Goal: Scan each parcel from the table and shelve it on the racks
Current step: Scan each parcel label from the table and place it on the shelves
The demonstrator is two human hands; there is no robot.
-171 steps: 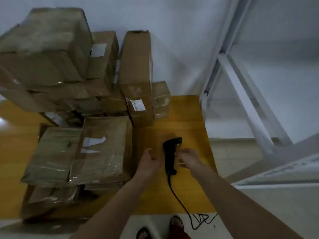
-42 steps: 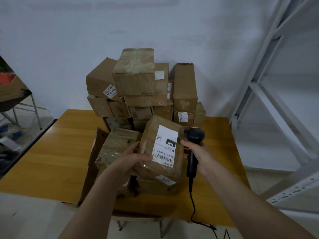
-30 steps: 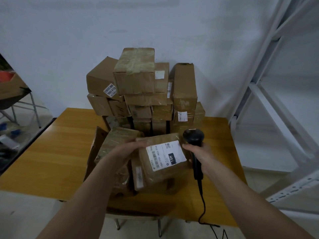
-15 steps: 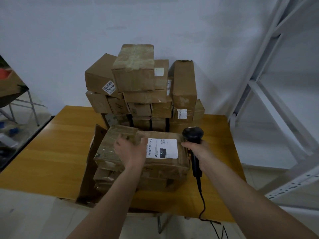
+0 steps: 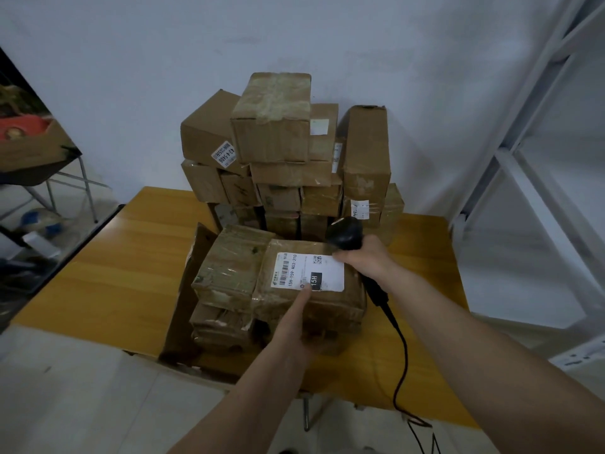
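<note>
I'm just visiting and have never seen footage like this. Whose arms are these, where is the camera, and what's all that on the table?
No machine here: a person wears a wide-angle camera on the head, so you look down along their own arms. The right hand grips a black barcode scanner with a trailing cable. The left hand holds the near edge of a labelled parcel, thumb on its white label. That parcel lies on other parcels on the yellow wooden table. Behind stands a tall stack of cardboard boxes. The white metal rack at right is for shelving.
</note>
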